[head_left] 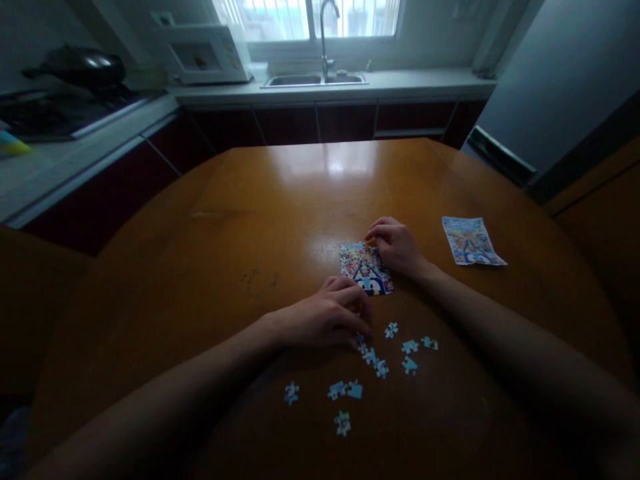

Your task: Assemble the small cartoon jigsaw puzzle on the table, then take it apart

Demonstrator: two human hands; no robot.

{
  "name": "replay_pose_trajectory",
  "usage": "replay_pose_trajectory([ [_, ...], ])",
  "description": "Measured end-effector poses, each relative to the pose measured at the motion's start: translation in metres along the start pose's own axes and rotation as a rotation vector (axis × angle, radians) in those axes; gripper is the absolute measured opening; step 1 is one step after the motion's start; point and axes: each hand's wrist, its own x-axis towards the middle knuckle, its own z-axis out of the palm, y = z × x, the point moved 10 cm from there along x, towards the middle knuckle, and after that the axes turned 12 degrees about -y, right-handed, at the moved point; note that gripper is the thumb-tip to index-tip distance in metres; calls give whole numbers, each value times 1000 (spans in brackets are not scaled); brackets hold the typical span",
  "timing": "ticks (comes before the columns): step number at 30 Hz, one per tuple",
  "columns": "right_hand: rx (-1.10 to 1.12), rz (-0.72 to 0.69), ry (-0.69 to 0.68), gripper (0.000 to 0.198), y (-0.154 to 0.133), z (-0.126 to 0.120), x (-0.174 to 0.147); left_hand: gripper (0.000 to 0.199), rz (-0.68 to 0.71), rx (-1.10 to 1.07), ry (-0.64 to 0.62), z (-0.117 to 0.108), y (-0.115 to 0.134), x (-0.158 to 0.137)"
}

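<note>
A partly assembled jigsaw puzzle [369,272] with a blue cartoon dog lies flat on the table. My right hand [397,248] rests at its upper right edge, fingers bent together; whatever is under the fingertips is hidden. Lower down, my left hand [330,315] is curled palm-down beside the puzzle's lower left corner. Its fingertips meet at a small loose puzzle piece [361,343]. More pieces lie close by, among them a linked pair [375,363], a pale blue piece [410,365] and a piece [291,393] off to the left.
A creased picture sheet [473,241] lies right of my right hand on the wooden table [270,193]. Beyond the table are a counter with a sink [295,81], a microwave [203,55] and, at left, a pan [83,67] on the stove. A fridge [550,87] stands right.
</note>
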Motion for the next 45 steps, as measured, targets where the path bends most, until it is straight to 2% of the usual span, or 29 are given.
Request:
replay_pose_trajectory([
  [12, 22, -1, 34, 30, 0, -3, 0, 13, 49, -84, 21, -2, 4, 2],
  [16, 43, 9, 45, 28, 1, -3, 0, 5, 170, -158, 94, -6, 4, 0],
  [19, 52, 9, 59, 28, -1, -6, 0, 8, 202, -314, 235, -19, -7, -4],
  [21, 64, -16, 71, 28, -6, -10, -2, 8, 87, -421, 407, -30, -29, -10],
  [25, 86, -173, 31, 21, -33, -12, -8, 12, -243, -514, 862, -48, -80, -44],
  [27, 79, -258, -32, 16, -50, -7, -12, 15, -283, -540, 960, -49, -91, -52],
  [32, 58, -435, -187, 13, -83, 14, -22, 14, -281, -545, 949, -48, -91, -49],
  [35, 40, -485, -258, 12, -91, 28, -24, 14, -276, -549, 926, -48, -86, -46],
  [41, 175, -407, -255, 10, -87, 32, -23, 10, -277, -536, 911, -47, -83, -45],
  [45, 278, -233, -206, 8, -70, 27, -18, 11, -260, -481, 948, -51, -78, -48],
])
